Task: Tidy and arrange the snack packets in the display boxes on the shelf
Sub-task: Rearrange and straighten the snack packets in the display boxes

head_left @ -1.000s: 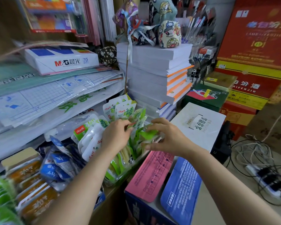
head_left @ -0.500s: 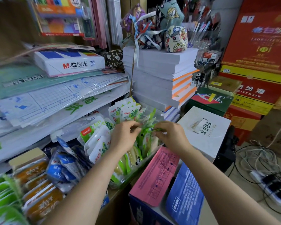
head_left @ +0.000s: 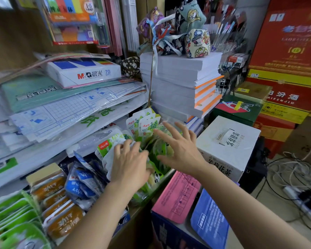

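While the left hand (head_left: 131,166) was laid flat on white snack packets (head_left: 106,159), the right hand (head_left: 180,151) was spread wide above green packets (head_left: 159,170).

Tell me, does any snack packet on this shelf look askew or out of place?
Yes. The blue packets beside the orange packets lie tumbled at mixed angles, while the orange ones sit in an even row.

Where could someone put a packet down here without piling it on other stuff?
The white carton top, between the paper stack and the floor cables, is mostly bare. The pink flap below the right hand is free too. Around the snack packets it is crammed.
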